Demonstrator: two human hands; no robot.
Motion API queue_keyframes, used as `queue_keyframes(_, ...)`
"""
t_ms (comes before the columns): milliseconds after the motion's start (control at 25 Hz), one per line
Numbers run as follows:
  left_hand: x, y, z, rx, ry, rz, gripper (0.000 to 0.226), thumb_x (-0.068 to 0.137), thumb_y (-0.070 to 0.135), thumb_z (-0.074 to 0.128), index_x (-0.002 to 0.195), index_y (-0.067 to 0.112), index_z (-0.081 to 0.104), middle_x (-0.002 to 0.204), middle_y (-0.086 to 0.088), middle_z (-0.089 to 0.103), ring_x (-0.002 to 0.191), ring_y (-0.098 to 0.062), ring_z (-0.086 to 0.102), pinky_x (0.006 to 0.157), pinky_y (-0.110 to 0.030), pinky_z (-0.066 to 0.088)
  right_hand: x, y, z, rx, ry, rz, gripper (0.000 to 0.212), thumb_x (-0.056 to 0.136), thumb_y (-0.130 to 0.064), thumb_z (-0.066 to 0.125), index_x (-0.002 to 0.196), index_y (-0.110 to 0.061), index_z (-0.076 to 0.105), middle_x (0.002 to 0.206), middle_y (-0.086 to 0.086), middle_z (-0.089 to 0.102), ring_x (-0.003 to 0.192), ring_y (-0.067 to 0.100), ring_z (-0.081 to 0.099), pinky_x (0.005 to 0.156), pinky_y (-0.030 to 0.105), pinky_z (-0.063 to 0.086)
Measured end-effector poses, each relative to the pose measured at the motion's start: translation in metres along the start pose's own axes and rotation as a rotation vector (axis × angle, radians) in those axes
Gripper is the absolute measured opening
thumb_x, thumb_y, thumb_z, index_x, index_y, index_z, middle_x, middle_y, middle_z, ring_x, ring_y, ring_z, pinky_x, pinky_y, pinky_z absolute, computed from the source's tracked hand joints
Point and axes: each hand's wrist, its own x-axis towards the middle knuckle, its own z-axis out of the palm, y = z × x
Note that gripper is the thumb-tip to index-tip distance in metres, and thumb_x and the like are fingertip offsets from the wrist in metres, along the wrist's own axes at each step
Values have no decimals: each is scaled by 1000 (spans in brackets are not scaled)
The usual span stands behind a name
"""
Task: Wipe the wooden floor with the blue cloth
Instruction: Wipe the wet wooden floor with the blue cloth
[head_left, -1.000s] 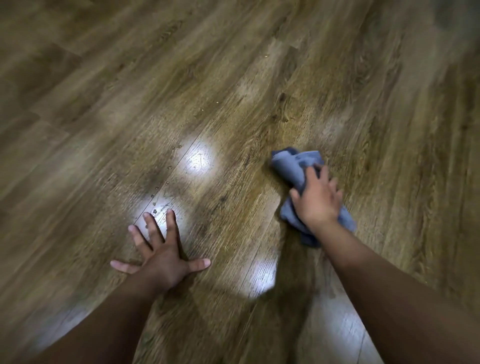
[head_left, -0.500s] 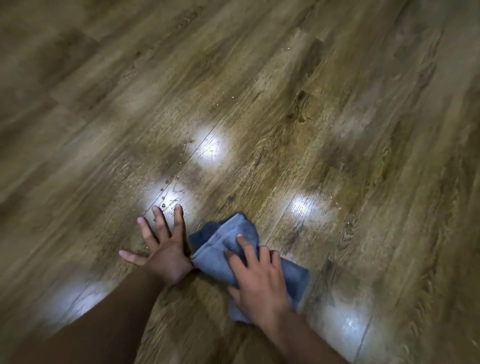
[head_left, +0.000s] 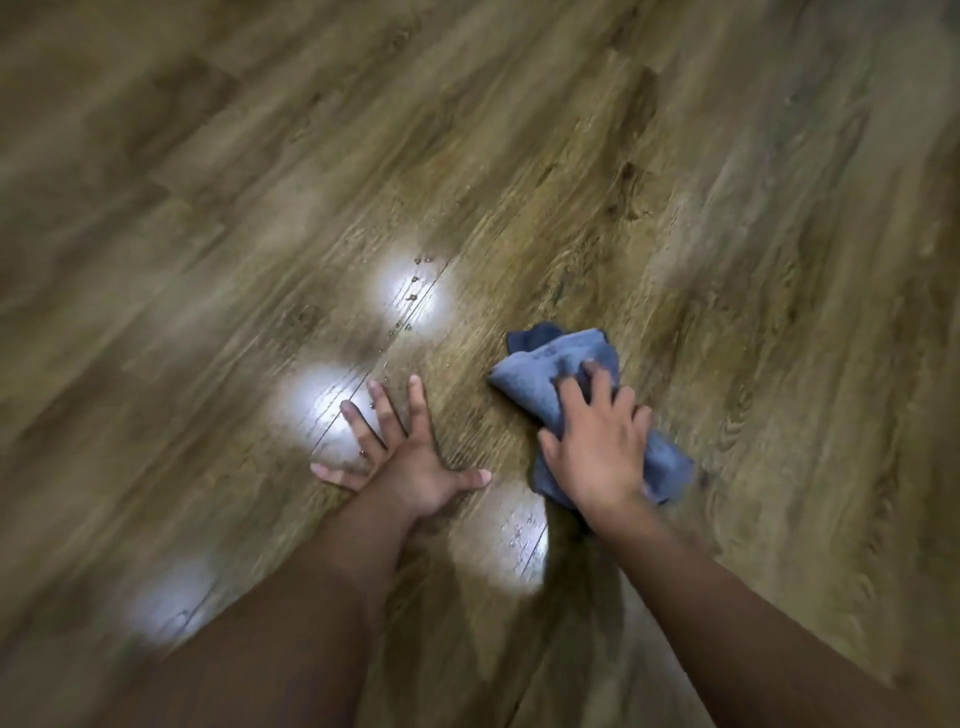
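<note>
The wooden floor (head_left: 675, 208) of brown planks fills the head view. A crumpled blue cloth (head_left: 550, 364) lies on it right of centre. My right hand (head_left: 597, 447) presses down on the cloth's near half, fingers curled over it. My left hand (head_left: 405, 452) rests flat on the floor to the left of the cloth, fingers spread, holding nothing. A gap of bare floor separates the two hands.
Small water droplets (head_left: 410, 299) run along a plank seam beyond my left hand, and a few more droplets (head_left: 519, 530) sit between my wrists. Bright light reflections (head_left: 410, 296) shine on the planks around my left hand. No furniture or walls show.
My right hand swept the cloth leftward until it sat beside my left hand, then back to the right. My left hand stayed planted, fingers spread.
</note>
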Motion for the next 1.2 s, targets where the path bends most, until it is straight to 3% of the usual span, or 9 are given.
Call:
queue_keyframes(80, 0, 2, 5, -44, 67, 18, 139, 57, 75, 77, 141, 58, -32, 148, 12, -54, 136, -26, -52, 92, -83, -18, -51, -19, 1, 56, -19, -20, 64, 62, -43, 80, 121, -24, 62, 141, 11, 50, 96, 38, 50, 79, 48, 41)
queue_keyframes(160, 0, -14, -5, -85, 280, 87, 93, 62, 53, 64, 144, 58, 19, 165, 9, -5, 150, -20, -14, 103, -73, 3, -100, -41, -1, 99, -64, -84, 71, 54, -42, 85, 120, -24, 66, 141, 13, 53, 89, 36, 51, 74, 46, 42)
queue_keyframes(200, 0, -32, -15, -105, 420, 124, 70, 63, 49, 54, 131, 52, 40, 156, 4, 25, 143, -19, 12, 100, -60, 15, -119, -50, 0, 102, -97, -134, 72, 51, -43, 86, 119, -25, 67, 140, 13, 54, 86, 35, 51, 72, 45, 42)
queue_keyframes(280, 4, -88, -33, -68, 709, 127, 47, 75, 51, 40, 119, 38, 53, 135, 0, 50, 126, -23, 37, 95, -52, 25, -137, -63, 2, 93, -127, -249, 73, 50, -47, 84, 118, -26, 68, 139, 13, 56, 85, 35, 54, 71, 46, 44)
queue_keyframes(480, 21, -171, -41, 58, 938, 36, 45, 90, 51, 44, 129, 29, 51, 146, -2, 44, 134, -29, 38, 101, -62, 27, -74, -77, 5, 49, 2, -555, 63, 67, -51, 73, 123, -27, 58, 140, 10, 50, 89, 37, 54, 76, 49, 43)
queue_keyframes(720, 17, -167, -44, 61, 883, 14, 47, 90, 49, 48, 132, 28, 52, 149, -1, 42, 139, -28, 33, 106, -58, 23, 126, -140, 3, 35, 113, -61, 57, 77, -44, 68, 127, -21, 49, 136, 14, 44, 110, 42, 46, 91, 56, 37)
queue_keyframes(880, 17, -168, -43, 69, 883, 19, 47, 94, 50, 43, 134, 28, 52, 152, -1, 42, 141, -27, 32, 107, -58, 23, 171, -178, -4, 23, 103, -10, 60, 79, -46, 67, 131, -22, 47, 140, 14, 42, 117, 42, 45, 96, 56, 36)
queue_keyframes(1040, 18, -170, -44, 69, 905, 31, 43, 96, 46, 40, 132, 28, 53, 152, -1, 42, 140, -27, 33, 105, -57, 23, 79, -190, -6, 1, 106, -371, 57, 72, -48, 67, 123, -26, 53, 141, 12, 45, 103, 37, 45, 85, 48, 36)
queue_keyframes(1200, 17, -171, -44, 61, 927, 37, 40, 95, 37, 42, 130, 25, 57, 152, -1, 43, 140, -27, 34, 106, -56, 25, -68, -153, 6, 119, -63, -781, 61, 75, -48, 62, 132, -28, 55, 151, 11, 43, 99, 34, 45, 81, 45, 35)
